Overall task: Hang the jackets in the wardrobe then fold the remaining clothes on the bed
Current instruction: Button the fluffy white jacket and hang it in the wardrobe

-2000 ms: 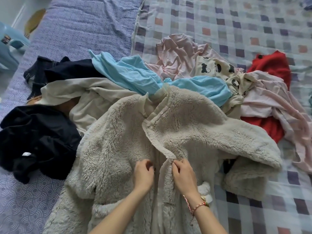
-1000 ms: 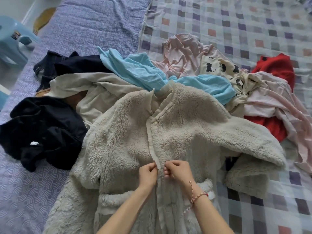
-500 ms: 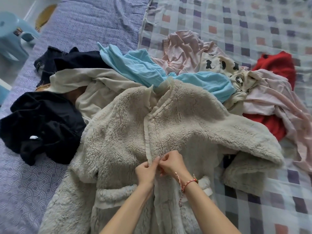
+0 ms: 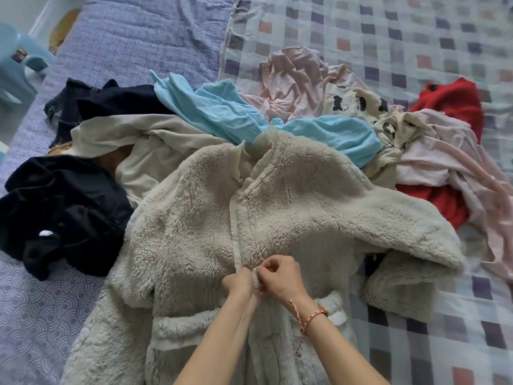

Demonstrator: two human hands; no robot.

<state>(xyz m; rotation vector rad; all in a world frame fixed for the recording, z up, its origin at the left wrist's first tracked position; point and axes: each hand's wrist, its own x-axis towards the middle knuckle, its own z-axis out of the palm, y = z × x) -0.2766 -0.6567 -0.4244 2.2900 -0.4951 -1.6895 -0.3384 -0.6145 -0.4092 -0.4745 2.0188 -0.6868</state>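
Fleece jacket (image 4: 291, 218): flat on bed (image 4: 416, 37), collar touching blue top (image 4: 222, 112). Gaping at front two seconds ago, now drawn closed. Left hand (image 4: 240, 282), right hand (image 4: 280, 276) pinching front edges together. Likely buttoning before hanging.

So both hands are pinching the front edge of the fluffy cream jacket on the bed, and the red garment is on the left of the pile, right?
The head view shows the red garment at the right of the pile, not the left. The rest holds: the left hand and the right hand pinch the front edge of the fluffy cream jacket on the bed.
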